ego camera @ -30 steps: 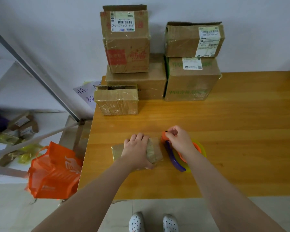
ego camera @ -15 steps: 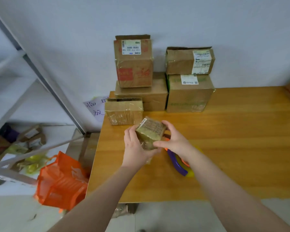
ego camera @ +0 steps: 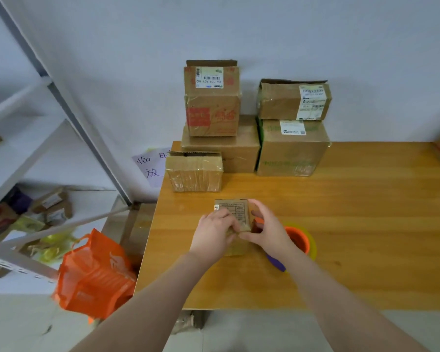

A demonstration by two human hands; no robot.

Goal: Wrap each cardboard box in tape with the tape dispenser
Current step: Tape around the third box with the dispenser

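Wooden table [ego camera: 366, 224], white wall [ego camera: 290, 34]; five boxes [ego camera: 292, 151] beyond my left hand [ego camera: 214, 233] and right hand [ego camera: 267, 231] (both grip a sixth box [ego camera: 235, 212]).

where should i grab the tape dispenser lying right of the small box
Take the tape dispenser by its purple handle, coming from the near table edge. The handle is slim and sticks out toward the person; the orange hub and roll are wide and round. The right hand, holding the small box, is nearest.

Small cardboard box [ego camera: 235, 216]: matt brown, glossy tape. Table [ego camera: 353, 224]: smooth varnished wood. Tape dispenser [ego camera: 299, 241]: shiny plastic.
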